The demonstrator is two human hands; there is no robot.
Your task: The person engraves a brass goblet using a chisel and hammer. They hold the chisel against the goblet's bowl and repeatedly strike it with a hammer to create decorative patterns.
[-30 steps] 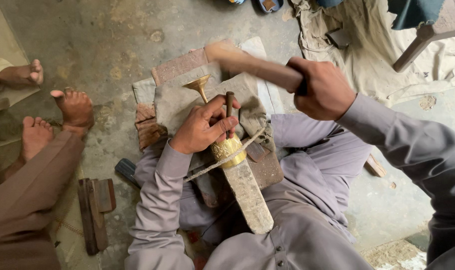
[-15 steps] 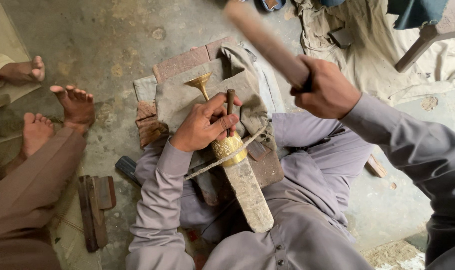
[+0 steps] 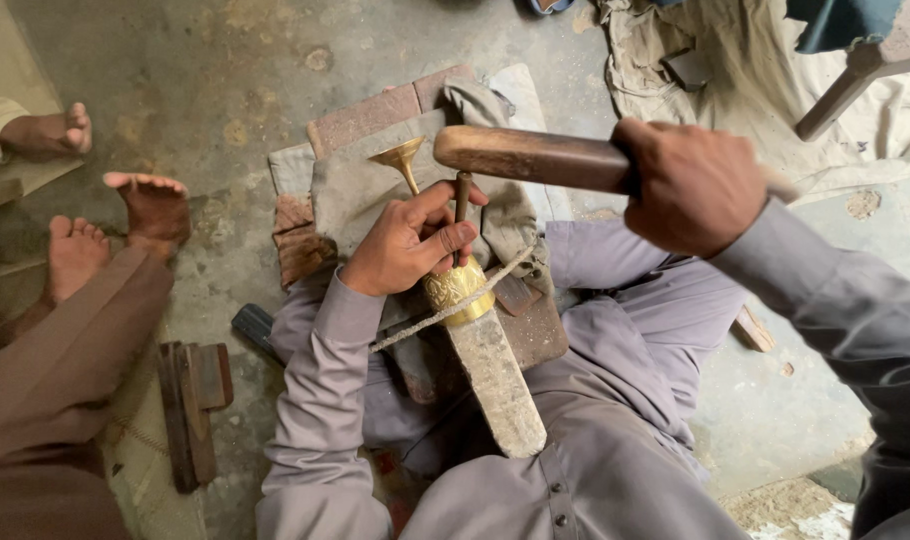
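Seen from the head camera, a seated worker's left hand [image 3: 405, 245] pinches a thin dark punch [image 3: 462, 215] upright, fingers [image 3: 445, 238] closed around its shaft, tip on a patterned brass piece [image 3: 457, 288] just at 6 o'clock of the fingers, mounted on a long grey block [image 3: 497, 380]. The right hand [image 3: 697, 185] grips a wooden mallet [image 3: 530, 157], fingers wrapped tight, its head directly at 12 o'clock of the punch.

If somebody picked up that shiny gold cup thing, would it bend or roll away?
The brass goblet looks like thin metal, so it is probably light and stiff, though it might dent. Its round flared end and narrow stem suggest it would roll if laid loose. Now the left hand steadies it, and a cord crosses it, while the right hand holds a wooden mallet.
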